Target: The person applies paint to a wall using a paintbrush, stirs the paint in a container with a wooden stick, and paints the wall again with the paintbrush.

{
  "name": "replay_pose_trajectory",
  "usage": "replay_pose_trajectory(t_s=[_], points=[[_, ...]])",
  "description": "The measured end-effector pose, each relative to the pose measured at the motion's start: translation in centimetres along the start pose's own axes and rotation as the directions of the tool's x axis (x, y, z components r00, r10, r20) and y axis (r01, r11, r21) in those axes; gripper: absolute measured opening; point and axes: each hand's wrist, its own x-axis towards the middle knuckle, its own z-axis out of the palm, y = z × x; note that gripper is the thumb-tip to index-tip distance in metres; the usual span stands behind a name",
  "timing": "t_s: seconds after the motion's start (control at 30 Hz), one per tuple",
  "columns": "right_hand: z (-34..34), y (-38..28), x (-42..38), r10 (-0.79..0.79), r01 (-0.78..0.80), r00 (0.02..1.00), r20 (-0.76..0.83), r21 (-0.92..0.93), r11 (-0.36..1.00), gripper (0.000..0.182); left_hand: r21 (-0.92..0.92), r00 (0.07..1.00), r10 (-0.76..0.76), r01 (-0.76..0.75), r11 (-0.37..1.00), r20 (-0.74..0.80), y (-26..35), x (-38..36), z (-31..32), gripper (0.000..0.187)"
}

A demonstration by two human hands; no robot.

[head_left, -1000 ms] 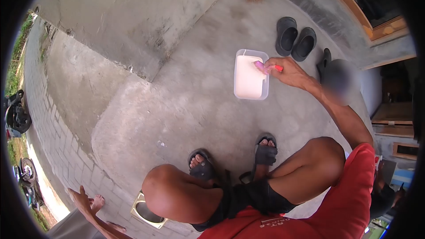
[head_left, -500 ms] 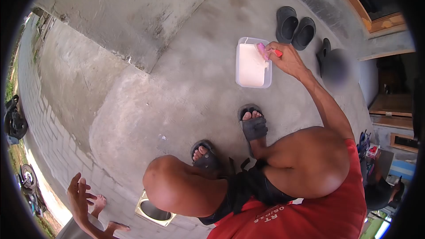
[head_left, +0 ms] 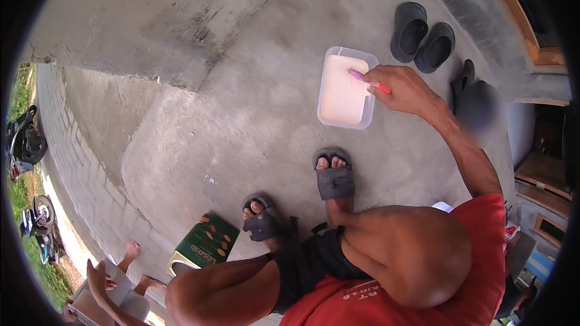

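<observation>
My right hand (head_left: 403, 89) is closed around a slim brush-like tool (head_left: 357, 75) with a pink-purple part and a red end. Its tip is over or in the pale cream liquid (head_left: 343, 93), too small to tell which. The liquid fills most of a clear rectangular plastic tub (head_left: 348, 124) on the concrete floor. Far to the lower left, my left hand (head_left: 99, 281) is held out past my knee, its fingers apart and slightly bent, with no object visible in it.
Beside my left knee lies a green tin (head_left: 208, 238). Dark clogs (head_left: 423, 39) and other footwear (head_left: 464, 78) stand right of the tub. Another person's bare feet (head_left: 132, 249) show at lower left, near motorbikes (head_left: 42, 217). A concrete wall (head_left: 151, 18) rises at upper left.
The tool in my right hand has shifted, and its tip now reaches farther over the liquid. My left hand has dropped lower, its fingers less spread. More of the green tin shows as my view shifts.
</observation>
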Motion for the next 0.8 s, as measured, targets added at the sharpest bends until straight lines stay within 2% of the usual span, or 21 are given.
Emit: replay_pose_trajectory(t_s=[0.07, 0.13, 0.2, 0.27, 0.3, 0.33, 0.37, 0.4, 0.43, 0.47, 0.5, 0.53, 0.57, 0.6, 0.63, 0.7, 0.73, 0.77, 0.8], points=[[-0.1, 0.6, 0.0, -0.018, 0.018, 1.0, 0.019, -0.007, 1.0, 0.018, -0.055, 0.993, 0.104, -0.101, 0.993, 0.049, 0.7, -1.8, 0.1, 0.066], [-0.1, 0.7, 0.0, -0.032, 0.033, 0.999, 0.029, -0.016, 0.999, 0.018, -0.072, 0.957, 0.285, -0.28, 0.957, 0.057, 4.0, -5.4, 0.4, 0.066], [-0.2, 0.6, 0.1, -0.007, 0.01, 0.997, -0.077, 0.039, 0.999, 0.018, -0.016, 0.87, 0.492, -0.492, 0.87, 0.037, 8.8, -10.6, 1.4, 0.064], [-0.4, 0.8, -0.2, 0.014, -0.012, 0.999, -0.045, 0.04, 0.999, 0.018, 0.051, 0.737, 0.675, -0.676, 0.735, 0.039, 14.8, -17.5, 2.9, 0.061], [-0.3, 0.8, -0.5, 0.036, -0.036, 0.999, -0.006, 0.038, 0.999, 0.018, 0.048, 0.583, 0.811, -0.812, 0.581, 0.05, 16.3, -19.3, 3.7, 0.063], [-0.2, 0.6, -0.8, 0.038, -0.038, 0.999, -0.007, 0.037, 0.999, 0.018, 0.119, 0.534, 0.844, -0.842, 0.526, 0.051, 18.4, -22.2, 4.8, 0.063], [-0.1, 0.4, -1.2, 0.075, -0.066, 0.994, -0.081, 0.111, 0.992, 0.02, 0.152, 0.408, 0.909, -0.907, 0.393, 0.089, 19.6, -23.9, 5.6, 0.066], [0.0, 0.4, -1.3, 0.114, -0.085, 0.982, -0.149, 0.187, 0.979, 0.022, 0.199, 0.355, 0.922, -0.925, 0.322, 0.156, 21.0, -25.9, 6.5, 0.069], [0.8, 1.0, -1.5, 0.107, -0.078, 0.983, -0.15, 0.189, 0.979, 0.022, 0.208, 0.309, 0.924, -0.942, 0.265, 0.225, 22.1, -27.8, 7.3, 0.073], [2.1, 2.0, -1.9, 0.102, -0.05, 0.966, -0.238, 0.215, 0.975, 0.023, 0.331, 0.119, 0.949, -0.944, 0.017, 0.292, 22.9, -28.7, 7.9, 0.075], [2.7, 2.4, -1.9, 0.096, -0.018, 0.941, -0.325, 0.237, 0.971, 0.024, 0.338, 0.063, 0.93, -0.939, -0.068, 0.362, 23.5, -29.5, 8.6, 0.072], [2.9, 2.5, -2.2, 0.088, -0.01, 0.942, -0.323, 0.236, 0.972, 0.024, 0.338, 0.069, 0.932, -0.939, -0.06, 0.357, 23.9, -29.9, 9.6, 0.072], [3.1, 1.9, -2.7, 0.355, -0.19, 0.899, -0.255, 0.505, 0.842, 0.023, 0.281, 0.029, 0.914, -0.955, -0.094, 0.406, 24.3, -30.1, 10.7, 0.069], [3.2, 1.5, -3.2, 0.581, -0.335, 0.805, -0.117, 0.719, 0.609, 0.023, 0.222, -0.018, 0.893, -0.966, -0.131, 0.449, 24.8, -30.4, 11.3, 0.066], [3.8, 1.4, -3.7, 0.581, -0.334, 0.805, -0.121, 0.717, 0.612, 0.023, 0.23, 0.066, 0.817, -0.97, -0.082, 0.573, 25.5, -30.7, 11.6, 0.061], [5.8, 1.7, -4.6, 0.697, -0.162, 0.693, -0.185, 0.902, 0.401, 0.022, 0.227, 0.074, 0.814, -0.971, -0.073, 0.576, 25.5, -30.1, 11.9, 0.062], [6.6, 1.6, -5.1, 0.699, -0.164, 0.69, -0.187, 0.9, 0.403, 0.022, 0.234, 0.089, 0.805, -0.97, -0.064, 0.587, 25.3, -29.8, 12.1, 0.062], [7.3, 1.5, -5.3, 0.769, -0.121, 0.623, -0.146, 0.953, 0.279, 0.023, 0.238, 0.084, 0.809, -0.969, -0.07, 0.582, 25.1, -29.1, 12.4, 0.062], [7.9, 1.4, -5.5, 0.827, -0.063, 0.555, -0.092, 0.986, 0.152, 0.024, 0.231, 0.036, 0.834, -0.967, -0.111, 0.55, 24.8, -28.4, 12.7, 0.061]])
